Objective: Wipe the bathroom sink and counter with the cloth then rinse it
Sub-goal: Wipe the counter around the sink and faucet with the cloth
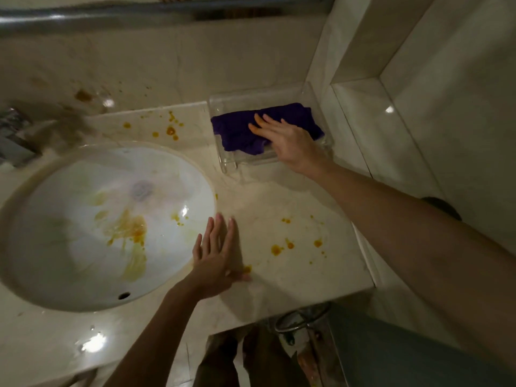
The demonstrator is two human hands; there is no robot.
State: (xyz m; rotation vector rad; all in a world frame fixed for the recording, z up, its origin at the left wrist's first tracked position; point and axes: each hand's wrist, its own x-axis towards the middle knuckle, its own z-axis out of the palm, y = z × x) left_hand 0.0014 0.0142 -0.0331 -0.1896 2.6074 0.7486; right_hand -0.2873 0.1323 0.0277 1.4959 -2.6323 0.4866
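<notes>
Purple cloth (240, 132) lies bunched in clear acrylic tray (220, 155) at back right of counter (279, 196); right hand (287, 142) is laid on it, fingers straight and slightly apart, nothing clamped.

Left hand (216, 261) is held flat at the right rim of the oval sink (36, 275), fingers extended and close together, thumb out to the side, nothing held; whether the palm touches the stone cannot be told; tray is boxed in by back wall and right-side wall step, open only toward front and left; bare counter strip between tray and front edge is spotted with orange stains (279, 248); more stains are seen behind the basin (170, 131) and smeared inside it (128, 230); counter front edge drops off just right of left forearm; faucet (14, 135) is blurred at far left; drain (143, 189) is visible mid-basin.
</notes>
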